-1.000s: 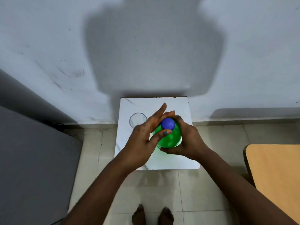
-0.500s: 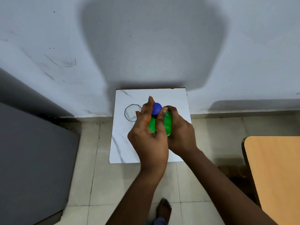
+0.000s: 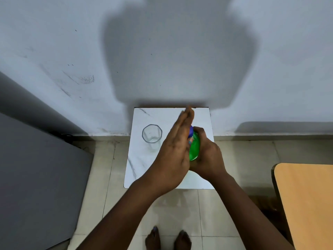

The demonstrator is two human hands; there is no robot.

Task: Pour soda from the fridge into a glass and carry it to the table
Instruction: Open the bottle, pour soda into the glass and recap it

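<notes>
A green soda bottle [image 3: 195,147] with a blue cap [image 3: 191,131] stands on a small white marble-patterned stand [image 3: 140,163]. My right hand [image 3: 207,156] is wrapped around the bottle's body from the right. My left hand [image 3: 177,150] lies over the cap from the left, fingers stretched forward, thumb and fingers on the cap. An empty clear glass [image 3: 152,135] stands upright on the stand, just left of my hands and apart from them. Most of the bottle is hidden by my hands.
A grey fridge side [image 3: 36,177] fills the left. The corner of a wooden table [image 3: 306,201] is at the lower right. A white wall rises behind the stand. Tiled floor lies below, with my bare feet [image 3: 168,239] near the bottom edge.
My left hand has turned over the cap, its fingers now stretched further forward. The glass is fully uncovered. My right hand keeps its grip on the bottle.
</notes>
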